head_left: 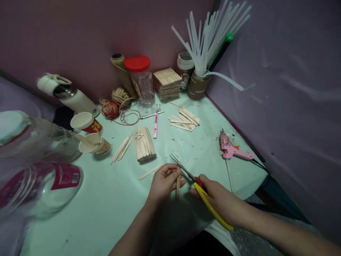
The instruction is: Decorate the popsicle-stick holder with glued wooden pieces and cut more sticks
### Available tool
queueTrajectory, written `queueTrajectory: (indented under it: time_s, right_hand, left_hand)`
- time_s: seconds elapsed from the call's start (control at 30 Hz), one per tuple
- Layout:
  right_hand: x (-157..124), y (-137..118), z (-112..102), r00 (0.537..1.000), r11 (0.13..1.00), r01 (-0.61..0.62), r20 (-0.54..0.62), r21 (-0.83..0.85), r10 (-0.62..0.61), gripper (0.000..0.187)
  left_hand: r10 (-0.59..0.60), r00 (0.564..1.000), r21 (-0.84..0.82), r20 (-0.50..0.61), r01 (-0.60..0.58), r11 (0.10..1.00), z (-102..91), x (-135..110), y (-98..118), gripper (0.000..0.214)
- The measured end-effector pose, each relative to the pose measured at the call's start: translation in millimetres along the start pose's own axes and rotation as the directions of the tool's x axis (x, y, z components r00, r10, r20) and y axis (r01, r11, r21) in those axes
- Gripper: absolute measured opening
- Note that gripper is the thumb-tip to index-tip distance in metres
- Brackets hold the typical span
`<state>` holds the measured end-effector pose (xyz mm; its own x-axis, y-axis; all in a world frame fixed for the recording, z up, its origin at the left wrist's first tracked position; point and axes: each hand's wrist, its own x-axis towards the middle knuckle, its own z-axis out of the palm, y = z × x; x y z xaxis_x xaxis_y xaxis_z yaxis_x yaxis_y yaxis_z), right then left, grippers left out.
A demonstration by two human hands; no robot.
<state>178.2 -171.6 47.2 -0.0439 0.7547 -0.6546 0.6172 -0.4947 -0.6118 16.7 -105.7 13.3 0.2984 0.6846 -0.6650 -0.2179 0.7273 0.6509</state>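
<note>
My left hand [164, 182] pinches a thin wooden craft stick [178, 186] and holds it upright near the table's front edge. My right hand [217, 199] grips yellow-handled scissors [198, 186], whose open blades sit around the upper end of that stick. Just beyond my hands lies a small panel of glued sticks [144, 144] with a little wooden flower on it, and a single loose stick [150, 171] rests beside it.
A pink glue gun [232, 148] lies at right. Loose sticks [184, 120], a pink craft knife [155, 125], twine balls, a red-lidded jar [141, 80], a stick stack and a cup of white rods stand at the back. Paper cups [93, 143] and plastic bottles [39, 177] crowd the left.
</note>
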Motion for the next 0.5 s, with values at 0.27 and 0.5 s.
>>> queueTrajectory:
  time_s: [0.27,0.5]
  right_hand:
    - [3,2,-4,0.998,0.997,-0.018,0.064,0.069,0.014,0.033]
    - [8,12,4,0.997,0.995,0.034,0.062,0.099,-0.04,0.033]
  left_hand:
    - [-0.029,1.0,0.028,0.01,0.028,0.999,-2.5,2,0,0.04]
    - [-0.051,0.999,0.025,-0.008,0.051,0.998,-0.4,2,2,0.038]
